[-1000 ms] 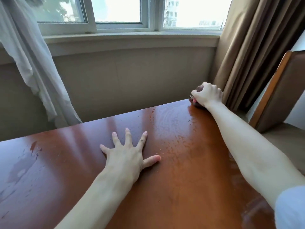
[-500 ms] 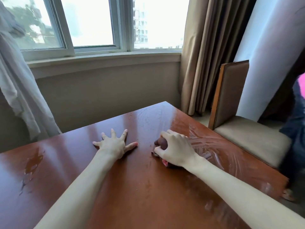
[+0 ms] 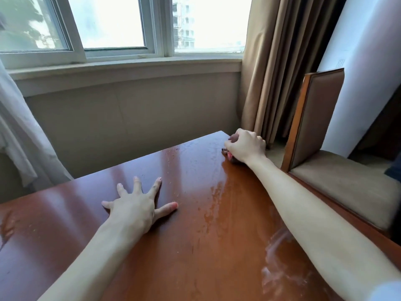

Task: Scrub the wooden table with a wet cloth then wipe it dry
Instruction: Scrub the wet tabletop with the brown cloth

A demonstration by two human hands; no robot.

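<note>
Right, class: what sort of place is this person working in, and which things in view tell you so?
Probably a hotel room or a bedroom: a polished wooden table by a window, heavy beige curtains, and an upholstered chair beside the table.

This looks like a hotel room or a furnished bedroom. A glossy wooden table (image 3: pixel 195 224) stands under a wide window (image 3: pixel 121 25) beyond the spread fingers (image 3: pixel 137 184) of the left hand. Heavy tan curtains (image 3: pixel 273 68) hang just past the right hand's fingers, a sheer white curtain (image 3: pixel 19 135) hangs far to their left, and an upholstered wood-framed chair (image 3: pixel 319 118) stands to their right.
</note>
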